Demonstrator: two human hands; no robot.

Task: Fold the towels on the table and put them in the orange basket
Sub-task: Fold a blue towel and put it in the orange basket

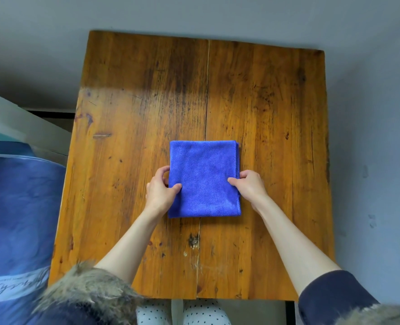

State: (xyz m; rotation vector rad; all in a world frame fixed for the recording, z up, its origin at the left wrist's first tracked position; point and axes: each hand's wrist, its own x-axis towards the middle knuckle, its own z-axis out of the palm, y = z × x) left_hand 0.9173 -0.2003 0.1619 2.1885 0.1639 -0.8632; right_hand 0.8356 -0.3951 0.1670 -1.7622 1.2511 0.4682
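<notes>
A blue towel (pixel 203 174), folded into a rectangle, lies flat near the middle of the wooden table (pixel 128 109). My left hand (pixel 161 191) grips the towel's left edge, thumb on top and fingers curled round the side. On the opposite edge my right hand (pixel 249 186) holds it the same way, thumb lying on the cloth. No orange basket is in view.
A bed with blue bedding (pixel 16 207) stands close along the table's left side. Grey floor surrounds the table at the back and right. My knees in dotted trousers (pixel 182 313) show below the table's near edge.
</notes>
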